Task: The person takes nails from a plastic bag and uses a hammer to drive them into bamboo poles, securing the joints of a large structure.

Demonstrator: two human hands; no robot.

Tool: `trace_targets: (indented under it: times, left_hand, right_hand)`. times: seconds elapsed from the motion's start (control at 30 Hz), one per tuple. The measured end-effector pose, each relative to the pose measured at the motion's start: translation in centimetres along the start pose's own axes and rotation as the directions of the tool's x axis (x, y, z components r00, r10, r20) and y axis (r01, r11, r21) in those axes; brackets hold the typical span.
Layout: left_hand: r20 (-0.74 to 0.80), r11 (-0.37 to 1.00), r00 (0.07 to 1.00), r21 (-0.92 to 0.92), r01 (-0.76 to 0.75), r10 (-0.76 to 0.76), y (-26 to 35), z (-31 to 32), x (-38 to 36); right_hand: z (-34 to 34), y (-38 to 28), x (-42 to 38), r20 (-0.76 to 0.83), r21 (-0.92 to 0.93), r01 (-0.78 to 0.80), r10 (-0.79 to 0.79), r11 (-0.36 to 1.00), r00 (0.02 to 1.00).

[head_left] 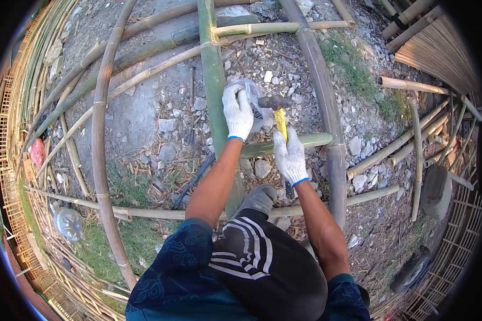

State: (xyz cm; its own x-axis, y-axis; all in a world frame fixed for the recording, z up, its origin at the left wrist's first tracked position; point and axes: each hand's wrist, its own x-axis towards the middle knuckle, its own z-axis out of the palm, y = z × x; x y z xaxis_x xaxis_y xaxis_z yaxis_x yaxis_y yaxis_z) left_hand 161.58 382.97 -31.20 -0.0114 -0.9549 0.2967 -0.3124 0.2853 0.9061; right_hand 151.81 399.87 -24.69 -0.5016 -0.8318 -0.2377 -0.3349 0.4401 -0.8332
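My right hand (290,158), in a white knitted glove with a blue cuff, is wrapped round the yellow handle of a hammer (276,102). The hammer's dark, rusty head points up and lies across the view. My left hand (238,113), gloved the same way, is closed on a clear plastic bag (260,112) with small dark pieces inside. This hand overlaps the thick green bamboo pole (213,72). Just below the hands, a short green bamboo crosspiece (262,148) spans to the brown bamboo pole (320,69) at right.
Another long bamboo pole (99,128) runs down the left side. A lower bamboo rail (160,214) crosses near my shoe (256,202). Stones and rubble cover the ground. A plastic water bottle (68,223) lies at left, a grey jerrycan (436,191) and a tyre (411,270) at right.
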Motion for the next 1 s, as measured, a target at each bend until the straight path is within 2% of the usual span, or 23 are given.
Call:
trace_targets:
  times: [0.03, 0.07, 0.17, 0.2, 0.23, 0.3, 0.37, 0.4, 0.5, 0.6, 0.7, 0.73, 0.8, 0.83, 0.9, 0.97, 1.0]
  left_hand:
    - [0.009, 0.998, 1.000, -0.051, 0.030, -0.030, 0.3, 0.3, 0.8]
    - [0.084, 0.994, 0.994, -0.068, 0.081, -0.075, 0.6, 0.1, 1.5]
    - [0.200, 1.000, 0.980, -0.015, -0.023, 0.026, 1.9, -0.8, 3.1]
    - [0.241, 0.992, 0.970, -0.114, 0.045, -0.016, 3.2, -1.2, 3.5]
    - [0.229, 0.996, 0.973, -0.078, 0.037, -0.018, 3.7, -1.0, 4.0]
    - [0.232, 0.994, 0.972, -0.099, 0.053, -0.029, 4.9, -1.1, 4.3]
    - [0.223, 0.998, 0.974, -0.048, 0.040, -0.028, 4.7, -0.9, 4.3]
    - [0.232, 1.000, 0.973, -0.005, 0.019, -0.017, 4.8, -1.2, 4.0]
    - [0.281, 0.987, 0.960, 0.149, -0.061, 0.017, 5.8, -1.9, 3.5]
    - [0.368, 0.961, 0.930, 0.251, -0.115, 0.015, 9.7, -3.6, 3.0]
    - [0.401, 0.945, 0.914, 0.317, -0.077, -0.060, 12.1, -5.5, 2.1]
    - [0.402, 0.949, 0.915, 0.302, -0.086, -0.045, 12.0, -6.2, 1.3]
    - [0.362, 0.954, 0.924, 0.301, 0.007, -0.121, 10.9, -7.8, -0.5]
    - [0.342, 0.955, 0.928, 0.294, 0.042, -0.146, 10.0, -8.4, -0.9]
    - [0.267, 0.976, 0.955, 0.205, 0.074, -0.129, 7.1, -9.9, -3.3]
    - [0.201, 0.974, 0.970, 0.208, 0.092, -0.134, 3.8, -11.5, -6.4]
    - [0.192, 0.960, 0.972, 0.268, 0.083, -0.137, 3.0, -12.4, -7.7]
  right_hand:
    - [-0.3, -0.5, 0.7, -0.014, 0.030, 0.028, -0.028, 0.999, 1.000]
    - [-1.1, -1.1, 1.2, -0.022, 0.008, 0.094, -0.094, 0.996, 0.995]
    - [-4.0, -2.4, 2.2, 0.003, 0.015, 0.111, -0.111, 0.994, 0.994]
    - [-5.9, -3.8, 2.1, 0.049, -0.051, 0.105, -0.102, 0.993, 0.994]
    - [-7.2, -3.6, 2.3, 0.064, -0.003, 0.151, -0.151, 0.988, 0.986]
    - [-10.5, -3.8, 2.0, 0.088, -0.046, 0.204, -0.200, 0.978, 0.976]
    - [-13.5, -4.5, 1.2, 0.116, -0.141, 0.148, -0.133, 0.979, 0.984]
    - [-15.0, -5.2, 0.3, 0.138, -0.131, 0.119, -0.100, 0.984, 0.985]
    - [-14.7, -1.6, 0.6, 0.023, -0.137, 0.219, -0.218, 0.966, 0.976]
    - [-13.7, -0.5, 1.1, 0.049, -0.094, 0.268, -0.264, 0.959, 0.963]
    - [-12.5, -0.1, 1.3, 0.108, -0.070, 0.295, -0.287, 0.953, 0.952]
    - [-11.7, 0.3, 1.4, 0.118, -0.067, 0.314, -0.305, 0.947, 0.945]
    - [-10.0, 1.0, 1.4, 0.095, -0.045, 0.384, -0.379, 0.922, 0.921]
    - [-9.9, 0.2, 0.8, 0.158, -0.062, 0.288, -0.275, 0.956, 0.948]
    - [-8.7, 0.1, -0.1, 0.213, -0.041, 0.257, -0.242, 0.966, 0.946]
    - [-7.0, 0.9, -0.6, 0.212, -0.052, 0.282, -0.266, 0.958, 0.940]
    - [-6.0, 1.7, -1.4, 0.222, -0.063, 0.285, -0.265, 0.956, 0.938]
